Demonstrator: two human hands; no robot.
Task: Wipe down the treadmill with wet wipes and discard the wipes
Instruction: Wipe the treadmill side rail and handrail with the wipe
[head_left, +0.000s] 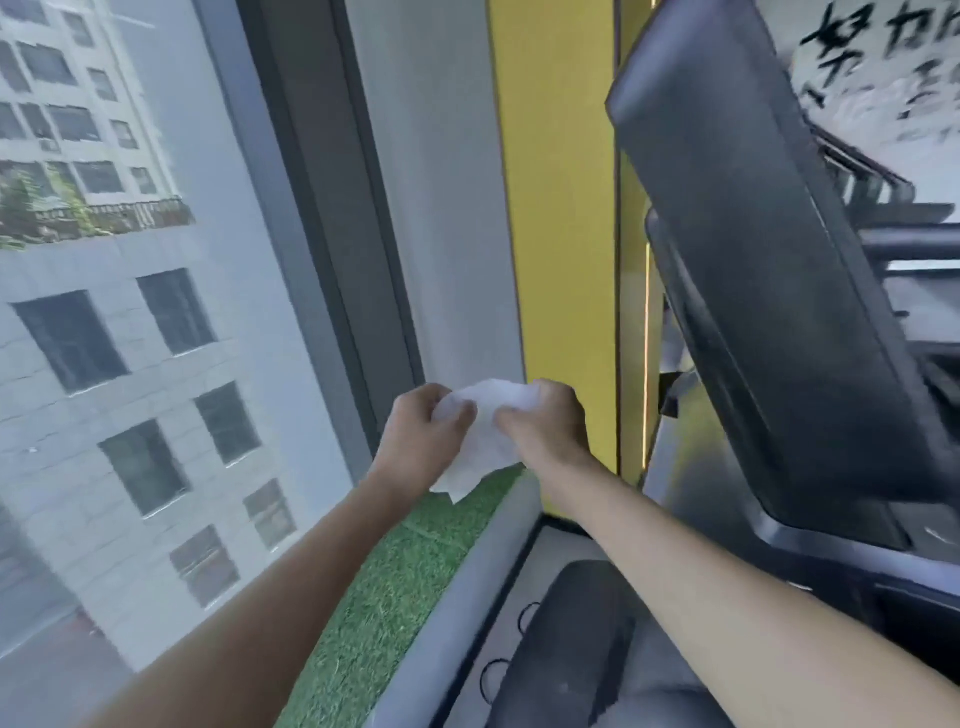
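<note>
- Wet wipe (485, 431), white and crumpled, is up in the air between both hands, left of the treadmill console (769, 291)
- left hand (423, 434) pinches one side
- right hand (545, 421) grips the other
- window (130, 312) off to the left

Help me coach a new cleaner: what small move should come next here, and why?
Probably spread the wipe open before wiping: the left hand and right hand both pinch it bunched in mid-air, left of the dark treadmill console, and it touches nothing else.
</note>
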